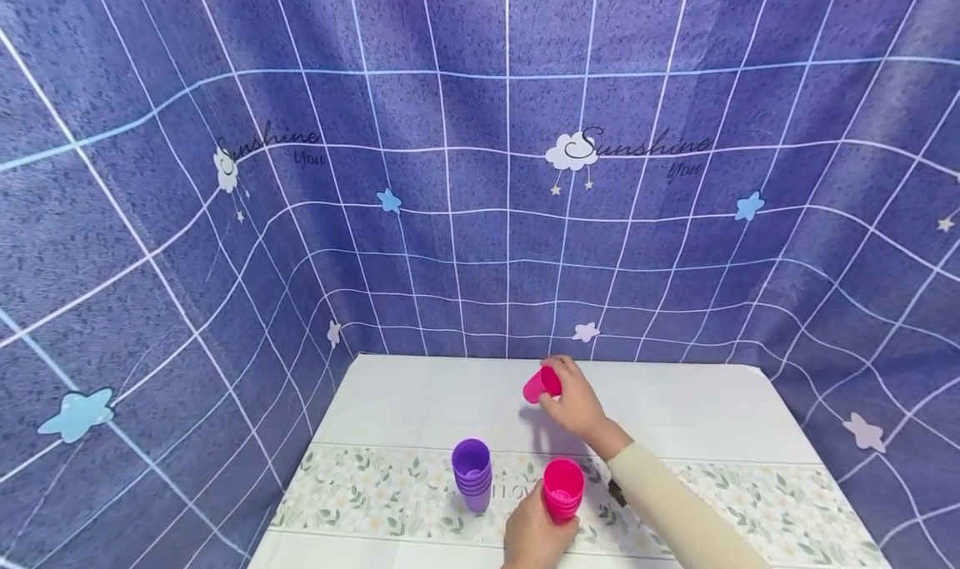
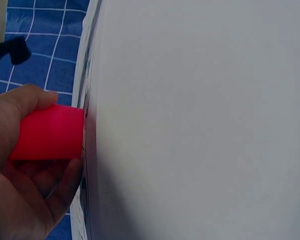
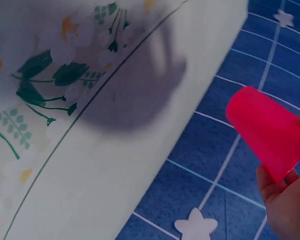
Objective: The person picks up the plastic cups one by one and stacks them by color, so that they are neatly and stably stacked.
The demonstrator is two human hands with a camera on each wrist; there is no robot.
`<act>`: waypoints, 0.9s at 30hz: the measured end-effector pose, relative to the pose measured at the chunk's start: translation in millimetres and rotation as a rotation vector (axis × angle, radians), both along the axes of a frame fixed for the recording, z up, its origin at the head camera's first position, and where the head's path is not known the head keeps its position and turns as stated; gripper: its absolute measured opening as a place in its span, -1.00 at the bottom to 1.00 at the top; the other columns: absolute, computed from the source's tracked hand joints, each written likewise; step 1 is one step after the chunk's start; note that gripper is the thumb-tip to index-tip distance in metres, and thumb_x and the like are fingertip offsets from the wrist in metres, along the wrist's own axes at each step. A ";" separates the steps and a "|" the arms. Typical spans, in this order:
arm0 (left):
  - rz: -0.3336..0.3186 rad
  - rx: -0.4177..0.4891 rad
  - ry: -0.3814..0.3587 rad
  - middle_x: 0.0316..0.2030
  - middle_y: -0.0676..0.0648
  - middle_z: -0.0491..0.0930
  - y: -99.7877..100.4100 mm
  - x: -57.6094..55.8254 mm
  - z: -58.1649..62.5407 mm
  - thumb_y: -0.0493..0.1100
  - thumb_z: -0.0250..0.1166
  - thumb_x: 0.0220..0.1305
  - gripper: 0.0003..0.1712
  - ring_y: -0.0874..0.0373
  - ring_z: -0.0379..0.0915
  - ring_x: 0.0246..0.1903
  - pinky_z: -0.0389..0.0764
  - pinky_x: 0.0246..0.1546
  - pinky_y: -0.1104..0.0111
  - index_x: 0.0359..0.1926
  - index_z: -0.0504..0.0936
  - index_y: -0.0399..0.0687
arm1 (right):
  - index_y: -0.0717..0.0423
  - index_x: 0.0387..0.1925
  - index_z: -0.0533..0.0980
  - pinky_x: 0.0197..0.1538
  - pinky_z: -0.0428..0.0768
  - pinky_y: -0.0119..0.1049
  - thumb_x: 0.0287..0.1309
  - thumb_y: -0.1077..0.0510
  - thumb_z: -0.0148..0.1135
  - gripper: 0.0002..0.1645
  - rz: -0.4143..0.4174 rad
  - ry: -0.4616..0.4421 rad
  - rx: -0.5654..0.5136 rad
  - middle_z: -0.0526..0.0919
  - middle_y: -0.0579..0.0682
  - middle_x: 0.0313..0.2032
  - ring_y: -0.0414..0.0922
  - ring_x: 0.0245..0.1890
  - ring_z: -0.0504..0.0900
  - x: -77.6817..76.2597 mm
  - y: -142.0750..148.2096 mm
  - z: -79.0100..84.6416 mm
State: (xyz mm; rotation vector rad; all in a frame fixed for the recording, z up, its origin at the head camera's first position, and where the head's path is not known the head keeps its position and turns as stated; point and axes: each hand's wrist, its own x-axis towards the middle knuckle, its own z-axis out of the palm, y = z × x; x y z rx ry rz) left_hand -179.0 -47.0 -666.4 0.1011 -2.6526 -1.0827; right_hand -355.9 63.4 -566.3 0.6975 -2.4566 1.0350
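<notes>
A stack of pink plastic cups (image 1: 563,486) stands near the front of the table, and my left hand (image 1: 534,529) grips it low on its left side. In the left wrist view the thumb and fingers wrap around the pink cup wall (image 2: 52,134). Farther back, my right hand (image 1: 576,399) holds a single pink cup (image 1: 536,386) above the table, tilted with its mouth toward the palm. The right wrist view shows that cup (image 3: 265,130) with fingers at its rim end. Left of the pink stack, a stack of purple cups (image 1: 472,474) stands upright, untouched.
The white table (image 1: 420,394) has a floral strip (image 1: 360,477) across it. A small dark object (image 1: 617,492) lies partly behind the right forearm. Blue-purple grid-patterned curtains (image 1: 480,236) enclose the back and sides.
</notes>
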 end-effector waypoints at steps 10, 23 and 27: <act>-0.001 0.010 -0.028 -0.30 0.12 0.80 1.1 1.2 3.2 0.05 0.66 -0.23 -0.39 0.12 0.76 -0.29 0.71 -0.27 0.18 -0.06 0.68 0.18 | 0.10 0.08 0.62 -0.07 0.74 -0.12 -0.05 0.22 0.34 -0.46 -0.018 0.039 -0.115 0.62 0.03 0.04 -0.06 0.04 0.57 37.1 21.5 15.3; -0.015 0.034 -0.038 -0.26 0.16 0.81 1.8 -0.9 4.9 0.05 0.65 -0.18 -0.39 0.15 0.77 -0.26 0.71 -0.23 0.15 0.00 0.68 0.27 | 0.11 0.01 0.63 -0.18 0.70 -0.41 -0.14 0.41 0.19 -0.44 0.147 0.121 -0.361 0.64 0.00 -0.06 -0.19 -0.14 0.59 83.8 31.8 30.3; -0.027 0.045 -0.059 -0.27 0.20 0.80 1.7 -1.9 6.5 0.00 0.61 -0.20 -0.39 0.21 0.75 -0.27 0.71 -0.19 0.15 0.00 0.67 0.29 | 0.08 0.02 0.63 -0.20 0.70 -0.43 -0.17 0.40 0.18 -0.40 0.194 0.111 -0.378 0.63 -0.01 -0.06 -0.21 -0.14 0.59 95.2 32.7 30.0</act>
